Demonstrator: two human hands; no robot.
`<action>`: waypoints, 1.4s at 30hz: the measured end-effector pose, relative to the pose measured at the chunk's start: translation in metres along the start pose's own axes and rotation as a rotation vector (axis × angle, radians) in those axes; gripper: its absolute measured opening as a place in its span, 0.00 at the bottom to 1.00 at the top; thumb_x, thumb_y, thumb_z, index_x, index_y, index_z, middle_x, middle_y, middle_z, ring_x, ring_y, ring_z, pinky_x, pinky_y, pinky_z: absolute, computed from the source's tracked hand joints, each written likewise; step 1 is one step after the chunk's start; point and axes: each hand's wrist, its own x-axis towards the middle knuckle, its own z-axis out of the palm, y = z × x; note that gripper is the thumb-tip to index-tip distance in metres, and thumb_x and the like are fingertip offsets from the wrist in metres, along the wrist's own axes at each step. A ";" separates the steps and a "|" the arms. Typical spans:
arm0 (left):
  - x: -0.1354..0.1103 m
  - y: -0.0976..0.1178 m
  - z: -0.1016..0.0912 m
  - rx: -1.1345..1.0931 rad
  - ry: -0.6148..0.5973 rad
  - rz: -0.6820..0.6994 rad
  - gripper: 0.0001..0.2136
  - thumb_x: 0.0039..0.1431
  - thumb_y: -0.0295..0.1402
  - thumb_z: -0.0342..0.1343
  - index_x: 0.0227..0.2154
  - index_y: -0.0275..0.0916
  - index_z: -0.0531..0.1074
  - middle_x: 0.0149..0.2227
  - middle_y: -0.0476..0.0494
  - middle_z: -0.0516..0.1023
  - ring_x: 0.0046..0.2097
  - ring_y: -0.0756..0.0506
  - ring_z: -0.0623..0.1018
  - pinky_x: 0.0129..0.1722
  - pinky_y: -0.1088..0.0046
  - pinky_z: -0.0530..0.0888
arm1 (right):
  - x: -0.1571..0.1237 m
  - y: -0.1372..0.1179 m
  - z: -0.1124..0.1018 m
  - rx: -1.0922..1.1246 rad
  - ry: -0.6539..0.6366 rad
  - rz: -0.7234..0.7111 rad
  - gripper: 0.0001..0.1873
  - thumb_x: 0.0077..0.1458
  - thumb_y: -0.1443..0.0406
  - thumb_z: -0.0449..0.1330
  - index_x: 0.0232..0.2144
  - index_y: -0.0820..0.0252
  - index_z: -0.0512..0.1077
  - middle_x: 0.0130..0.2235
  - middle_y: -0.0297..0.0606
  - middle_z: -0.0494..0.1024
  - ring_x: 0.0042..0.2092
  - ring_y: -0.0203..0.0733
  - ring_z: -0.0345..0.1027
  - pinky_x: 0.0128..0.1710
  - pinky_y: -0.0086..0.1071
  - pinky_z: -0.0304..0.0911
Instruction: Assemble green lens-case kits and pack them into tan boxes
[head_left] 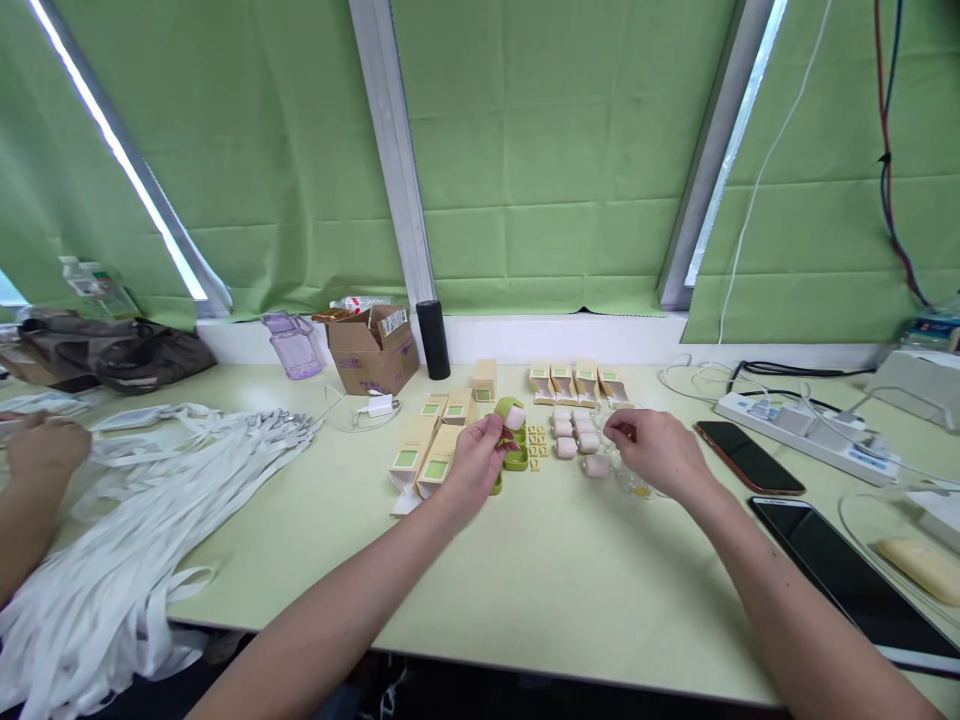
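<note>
Held up at the middle of the table, a small green case (508, 408) with a pale pink rounded piece in it is gripped in the fingers of my left hand (480, 462). More green cases (516, 458) lie just behind and below that hand. My right hand (654, 447) is closed in a pinch near some clear plastic bags (636, 484); what its fingertips hold is too small to tell. Between my hands sit several pale pink rounded blocks (566, 448) and rows of tiny yellow clips (535, 450).
Small cream boxes (414, 450) stand left of my left hand, with open boxes (576, 382) behind. White straps (165, 510) cover the left, near another person's hand (49, 445). Phones (750, 457), a tablet (847, 570) and a power strip (810, 435) lie right. A cardboard box (373, 352) stands at the back.
</note>
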 end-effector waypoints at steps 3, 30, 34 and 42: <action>0.001 0.001 0.000 -0.088 0.005 -0.034 0.19 0.53 0.44 0.77 0.37 0.34 0.82 0.34 0.44 0.80 0.36 0.49 0.77 0.39 0.72 0.76 | 0.000 0.012 -0.016 -0.143 -0.209 0.001 0.09 0.60 0.65 0.61 0.33 0.50 0.82 0.38 0.37 0.86 0.40 0.49 0.77 0.32 0.35 0.53; 0.002 0.000 0.002 -0.162 0.027 -0.059 0.18 0.55 0.42 0.76 0.39 0.33 0.81 0.37 0.42 0.81 0.37 0.48 0.77 0.40 0.70 0.75 | -0.006 -0.026 -0.015 0.767 -0.354 -0.260 0.17 0.62 0.49 0.60 0.34 0.55 0.70 0.34 0.34 0.71 0.33 0.40 0.66 0.29 0.33 0.68; 0.002 0.001 0.003 -0.184 0.034 -0.054 0.18 0.56 0.42 0.76 0.39 0.32 0.80 0.35 0.43 0.80 0.35 0.49 0.77 0.37 0.72 0.75 | 0.002 -0.040 0.000 0.890 -0.292 -0.205 0.18 0.60 0.47 0.64 0.35 0.54 0.73 0.35 0.33 0.71 0.31 0.37 0.65 0.26 0.35 0.75; -0.002 0.010 0.008 -0.199 -0.039 -0.064 0.16 0.61 0.41 0.72 0.40 0.33 0.79 0.36 0.41 0.82 0.35 0.47 0.80 0.30 0.73 0.74 | 0.012 -0.053 0.048 1.361 -0.126 -0.122 0.24 0.48 0.45 0.75 0.32 0.55 0.75 0.42 0.35 0.77 0.38 0.40 0.75 0.38 0.41 0.83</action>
